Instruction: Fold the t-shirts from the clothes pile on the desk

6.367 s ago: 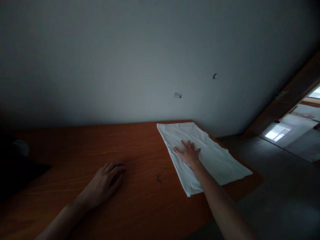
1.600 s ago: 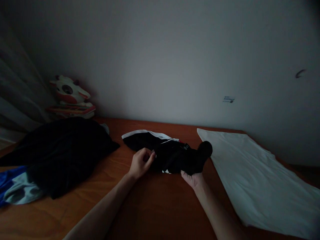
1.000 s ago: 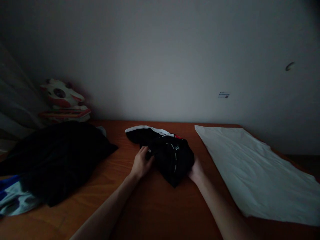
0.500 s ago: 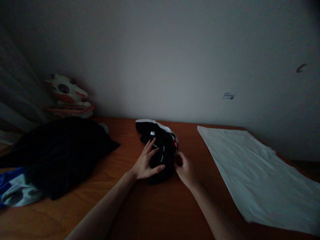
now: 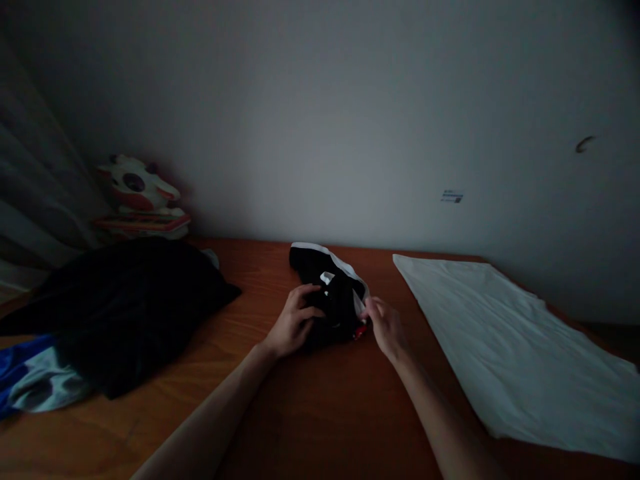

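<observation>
A bunched black garment (image 5: 337, 300) with a white stripe along its edge, a small white tag and a red patch lies on the wooden tabletop (image 5: 310, 413). My left hand (image 5: 293, 323) is at its left side, with bent fingers closing on the dark cloth; the thumb's contact is hard to see. At the right edge, my right hand (image 5: 385, 323) pinches the white-striped border close to the red patch. Folds hide the rest of the garment's shape.
On the left a dark heap of cloth (image 5: 135, 307) covers part of a blue and white cloth (image 5: 45, 380). A cow-shaped toy (image 5: 143, 193) stands behind it. White fabric (image 5: 500, 340) lies flat on the right. The wall (image 5: 320, 133) borders the table's back.
My left hand's spread fingers have bent in on the cloth. My right hand has moved slightly up and right and now pinches the striped edge. The garment has shifted right and its folds have changed.
</observation>
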The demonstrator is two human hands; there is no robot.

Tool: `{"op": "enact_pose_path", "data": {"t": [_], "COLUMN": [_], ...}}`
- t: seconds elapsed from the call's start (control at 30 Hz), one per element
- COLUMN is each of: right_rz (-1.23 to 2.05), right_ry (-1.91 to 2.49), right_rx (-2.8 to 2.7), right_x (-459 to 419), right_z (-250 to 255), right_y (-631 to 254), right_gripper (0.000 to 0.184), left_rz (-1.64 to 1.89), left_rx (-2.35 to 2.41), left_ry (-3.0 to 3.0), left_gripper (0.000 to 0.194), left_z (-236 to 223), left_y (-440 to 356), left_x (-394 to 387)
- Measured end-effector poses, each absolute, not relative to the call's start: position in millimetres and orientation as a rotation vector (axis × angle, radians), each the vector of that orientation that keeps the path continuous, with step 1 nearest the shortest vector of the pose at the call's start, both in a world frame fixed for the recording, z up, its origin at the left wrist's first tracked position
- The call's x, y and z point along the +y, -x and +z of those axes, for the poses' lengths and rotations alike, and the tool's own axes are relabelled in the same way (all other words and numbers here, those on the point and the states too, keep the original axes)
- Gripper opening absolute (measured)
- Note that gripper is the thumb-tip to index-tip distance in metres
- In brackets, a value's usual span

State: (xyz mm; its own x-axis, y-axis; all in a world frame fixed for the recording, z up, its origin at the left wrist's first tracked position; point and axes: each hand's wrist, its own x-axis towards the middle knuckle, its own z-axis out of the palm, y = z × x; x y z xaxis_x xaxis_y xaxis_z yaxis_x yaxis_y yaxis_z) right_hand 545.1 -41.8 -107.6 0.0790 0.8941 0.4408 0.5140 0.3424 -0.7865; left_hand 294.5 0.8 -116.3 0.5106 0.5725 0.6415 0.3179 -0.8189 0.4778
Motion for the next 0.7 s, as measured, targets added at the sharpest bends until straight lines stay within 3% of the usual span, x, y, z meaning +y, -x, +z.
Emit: {"op": "enact_pose_path", "data": {"t": [0.13,0.2,0.37,0.53,0.7], "right_rz": [0.465,0.58,0.77,1.138,1.113], "right_ry": [1.472,1.452,1.428,1.08,1.057], "right_rx": [-1.357,-1.276,-1.183,-0.86,-0.846], "right_x": [-38.5,-36.2,-32.5,-31.6,-28.9], "right_z": [-108.0,-110.0,-112.7,-116.3,-126.7], "right_y": [-541.7,-544.7,-549.4,-534.6,-535.4], "right_gripper": [0.043,0.045,0.028,0.027,0.029], "left_rz": [1.318,1.276,1.09,1.015,0.902], "left_rx": [0.828,0.818,0.886,0.951,0.881], "left_ry": [-2.153,-1.908,-1.345,-1.711,-2.085], "left_gripper": [0.03,0.031,0.056,0.056,0.038], "left_z": [-111.7,-109.5,-107.0,-105.7,-100.8], "left_y": [-298.4,-298.0,-298.2,-301.8,-301.3], "left_x": [-2.7,-0.4,9.9,4.2,-3.0]}}
